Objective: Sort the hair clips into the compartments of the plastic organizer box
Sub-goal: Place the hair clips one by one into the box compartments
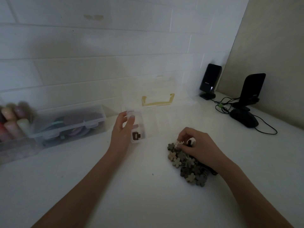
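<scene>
A clear plastic organizer box (164, 122) stands open at the middle of the white table, its lid with a yellow handle (158, 100) leaning against the wall. A dark brown clip (136, 135) lies in its front left compartment. My left hand (122, 129) hovers at the box's left edge, fingers apart and curved, holding nothing that I can see. A pile of small flower-shaped hair clips (185, 165) in grey, beige and dark tones lies to the right front of the box. My right hand (197, 145) rests on the pile's top, fingers pinched on a pale clip (190, 140).
A closed clear box (70, 124) with round dark items sits at the left, next to a blurred tray of pastel bottles (13, 122). Two black speakers (209, 81), a black mouse (244, 118) and cables lie at the back right.
</scene>
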{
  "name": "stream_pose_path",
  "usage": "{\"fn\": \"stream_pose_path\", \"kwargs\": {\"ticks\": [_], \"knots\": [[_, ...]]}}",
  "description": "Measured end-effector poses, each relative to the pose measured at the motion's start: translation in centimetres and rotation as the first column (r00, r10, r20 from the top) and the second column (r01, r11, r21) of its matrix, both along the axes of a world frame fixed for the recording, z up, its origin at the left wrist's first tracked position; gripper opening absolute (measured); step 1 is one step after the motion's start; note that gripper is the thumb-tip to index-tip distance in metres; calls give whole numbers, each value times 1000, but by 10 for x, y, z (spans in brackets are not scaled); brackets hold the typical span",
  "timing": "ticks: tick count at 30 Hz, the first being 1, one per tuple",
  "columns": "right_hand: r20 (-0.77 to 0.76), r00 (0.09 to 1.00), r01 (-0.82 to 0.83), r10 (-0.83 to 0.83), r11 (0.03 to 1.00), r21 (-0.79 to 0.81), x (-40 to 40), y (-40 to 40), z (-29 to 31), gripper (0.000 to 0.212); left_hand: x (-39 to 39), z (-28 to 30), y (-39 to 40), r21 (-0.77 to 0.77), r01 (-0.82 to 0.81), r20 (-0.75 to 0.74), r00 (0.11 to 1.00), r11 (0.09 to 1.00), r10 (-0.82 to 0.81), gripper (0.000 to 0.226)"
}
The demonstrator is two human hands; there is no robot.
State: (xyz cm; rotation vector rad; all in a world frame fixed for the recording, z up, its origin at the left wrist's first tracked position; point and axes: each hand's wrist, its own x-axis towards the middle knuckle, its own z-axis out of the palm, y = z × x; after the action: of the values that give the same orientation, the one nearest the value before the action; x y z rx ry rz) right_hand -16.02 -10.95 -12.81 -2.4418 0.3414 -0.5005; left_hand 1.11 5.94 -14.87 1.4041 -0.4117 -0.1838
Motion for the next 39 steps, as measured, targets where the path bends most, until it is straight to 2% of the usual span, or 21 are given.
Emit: {"fn": "stream_pose_path", "kwargs": {"ticks": [6,9,12,14,17,24,27,31,35,37,39], "knots": [[176,983,-62,43,993,101,1,2,4,26,-2,-2,1,29,-10,71,997,1000,8,23],[245,968,-121,54,956,266,1,7,9,27,-4,-2,1,39,-17,117,993,999,13,40],[269,963,-143,31,902,407,1,12,14,18,-6,-3,0,42,-25,154,988,999,18,54],[284,958,-170,34,866,470,1,15,15,15,-7,-4,0,44,-26,169,985,999,18,51],[295,955,-185,41,859,478,1,15,16,11,-7,-4,0,41,-32,179,984,999,24,38],[370,929,-142,20,941,307,6,29,11,9,-9,-3,0,11,-16,169,986,1000,14,20],[421,907,-116,7,966,233,13,41,9,13,-9,-3,0,10,-7,172,985,1000,5,27],[449,887,-105,104,994,-22,24,53,2,19,-12,-1,1,7,-8,199,980,1000,6,24],[284,944,-77,168,949,-305,35,56,-8,23,-13,-2,0,-4,-10,159,987,1000,10,10],[282,944,-72,170,943,-326,34,55,-7,25,-11,-1,0,2,-32,158,987,999,31,10],[322,938,-46,127,967,-249,28,53,4,24,-10,-1,0,16,-50,189,981,999,46,12]]}}
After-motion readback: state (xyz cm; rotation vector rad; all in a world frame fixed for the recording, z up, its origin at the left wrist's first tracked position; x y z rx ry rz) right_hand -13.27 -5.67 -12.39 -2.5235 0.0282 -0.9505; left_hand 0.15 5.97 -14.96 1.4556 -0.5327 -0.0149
